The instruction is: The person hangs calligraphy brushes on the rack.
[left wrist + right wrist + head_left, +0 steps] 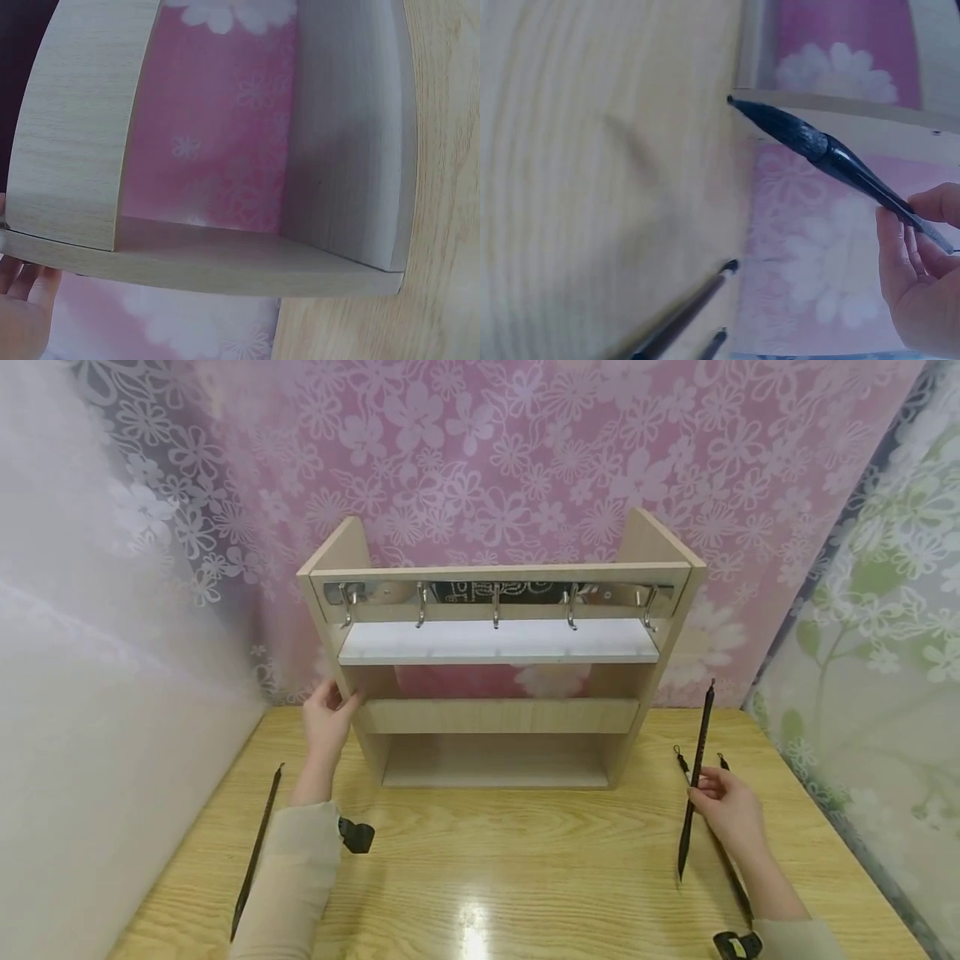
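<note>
A small wooden shelf rack [495, 717] with a row of metal hooks [496, 606] stands on the table. My left hand [326, 722] grips the rack's left side panel [225, 274], its fingers on the outer face in the left wrist view. On the right, my right hand [727, 818] pinches a black calligraphy brush [702, 747] by its handle. The brush is off the table, with its dark tip [776, 124] pointing down and its hanging loop up. Beneath that hand lie two more brushes [731, 872], partly hidden by it.
Another dark brush [258, 852] lies on the table's left side. A white shelf board [498, 642] sits under the hooks. Flowered pink cloth [495, 460] hangs behind the rack, a pale wall [67, 693] borders the left, and patterned cloth [885, 635] the right.
</note>
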Motion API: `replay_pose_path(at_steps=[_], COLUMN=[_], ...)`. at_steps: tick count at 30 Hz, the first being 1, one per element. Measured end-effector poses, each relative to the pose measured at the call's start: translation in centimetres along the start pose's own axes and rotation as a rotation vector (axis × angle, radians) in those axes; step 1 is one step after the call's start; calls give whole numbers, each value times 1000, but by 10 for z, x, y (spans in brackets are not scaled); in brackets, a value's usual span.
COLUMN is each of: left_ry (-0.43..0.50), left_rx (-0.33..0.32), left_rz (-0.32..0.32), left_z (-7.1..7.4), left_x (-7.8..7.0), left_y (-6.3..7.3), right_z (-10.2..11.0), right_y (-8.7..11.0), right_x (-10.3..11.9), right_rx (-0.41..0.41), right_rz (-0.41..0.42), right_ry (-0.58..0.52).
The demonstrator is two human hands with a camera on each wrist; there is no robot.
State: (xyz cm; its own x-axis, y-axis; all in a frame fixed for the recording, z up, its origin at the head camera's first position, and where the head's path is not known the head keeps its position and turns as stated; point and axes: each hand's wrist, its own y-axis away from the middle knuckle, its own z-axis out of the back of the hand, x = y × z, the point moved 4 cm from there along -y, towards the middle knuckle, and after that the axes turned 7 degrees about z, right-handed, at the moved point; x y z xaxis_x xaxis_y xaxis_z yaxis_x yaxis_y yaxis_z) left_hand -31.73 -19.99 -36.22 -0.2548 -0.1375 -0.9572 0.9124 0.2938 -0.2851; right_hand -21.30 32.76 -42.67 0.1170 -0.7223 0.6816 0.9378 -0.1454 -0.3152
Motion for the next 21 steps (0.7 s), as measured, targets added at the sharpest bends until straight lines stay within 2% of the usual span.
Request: replay_pose_path(at_steps=[5,8,11,15,21], left_ry=[39,80,115,113,119], left_rx=[-24,-36,-37,-34,-41], left_rz=[14,30,10,-29,-22], left_z=[-2,-4,-6,-8,-7], left_x=[5,4,-2,-10,-8], left_y=[0,2,5,10,14], right_z=[11,20,29,39,42], right_y=[6,7,8,8,11], right_x=[20,32,42,55,74], right_rx=[-35,-58,-99,-149,-157], right_rz=[-32,-19,5,27,69], right_ry=[-86,-108,-133,-171,-236])
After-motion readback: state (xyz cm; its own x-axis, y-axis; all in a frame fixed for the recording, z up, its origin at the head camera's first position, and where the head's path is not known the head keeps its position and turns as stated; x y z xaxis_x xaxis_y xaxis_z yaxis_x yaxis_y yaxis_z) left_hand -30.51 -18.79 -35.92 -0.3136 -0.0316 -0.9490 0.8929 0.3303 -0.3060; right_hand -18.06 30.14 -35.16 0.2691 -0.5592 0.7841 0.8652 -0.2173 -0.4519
